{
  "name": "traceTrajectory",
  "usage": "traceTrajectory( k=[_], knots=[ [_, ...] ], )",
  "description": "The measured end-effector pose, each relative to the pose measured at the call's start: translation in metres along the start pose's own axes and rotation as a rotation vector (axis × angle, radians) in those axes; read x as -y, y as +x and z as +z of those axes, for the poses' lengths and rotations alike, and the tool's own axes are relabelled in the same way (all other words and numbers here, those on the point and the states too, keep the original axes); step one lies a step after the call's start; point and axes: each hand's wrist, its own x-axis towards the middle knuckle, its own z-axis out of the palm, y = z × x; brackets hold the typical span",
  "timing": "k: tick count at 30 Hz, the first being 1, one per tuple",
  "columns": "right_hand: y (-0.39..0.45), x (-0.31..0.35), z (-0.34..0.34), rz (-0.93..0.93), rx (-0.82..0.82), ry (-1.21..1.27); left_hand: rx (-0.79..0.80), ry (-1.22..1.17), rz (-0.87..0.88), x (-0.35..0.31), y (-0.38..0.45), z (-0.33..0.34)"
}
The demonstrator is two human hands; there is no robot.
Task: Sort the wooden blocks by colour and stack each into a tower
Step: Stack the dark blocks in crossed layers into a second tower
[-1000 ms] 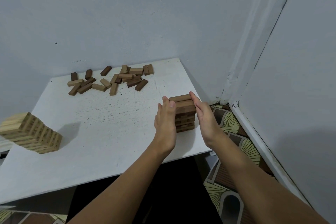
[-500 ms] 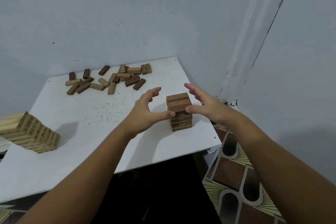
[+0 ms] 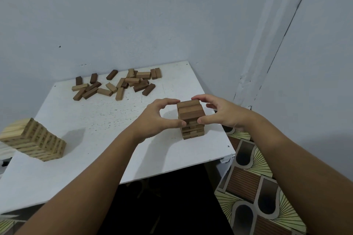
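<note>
Both hands are cupping the brown tower (image 3: 192,120), which is standing right of centre in the frame, near the table's (image 3: 107,139) right edge. The left hand (image 3: 156,117) is curled into an open C: its forefinger is arching over to the tower's top left corner and its thumb (image 3: 177,123) is pressing the tower's front left side about halfway down. The right hand (image 3: 225,113) is mirroring it, fingers bent over the top right corner and its thumb tip (image 3: 202,120) touching the tower's front face at the same height. Neither hand is closing around a single block; they are pinching the stack lightly between thumbs and fingertips, palms apart from the wood. Both forearms are reaching in from the bottom of the frame, the left from lower left, the right from lower right, wrists slightly bent inward.

The tower's top layer is showing three brown blocks side by side, with crossed layers below.

In the upper middle of the table, a loose pile (image 3: 116,85) of mid-brown and dark blocks is lying scattered near the wall. At the left edge of the frame a pale tower (image 3: 32,140) is standing, well apart from the hands.
</note>
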Motion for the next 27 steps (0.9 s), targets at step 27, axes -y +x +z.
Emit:
traceTrajectory(
  k=[27],
  knots=[
    [-0.007, -0.001, 0.008, 0.019, -0.096, 0.125, -0.04, -0.092, -0.05, 0.002, -0.012, 0.006]
  ],
)
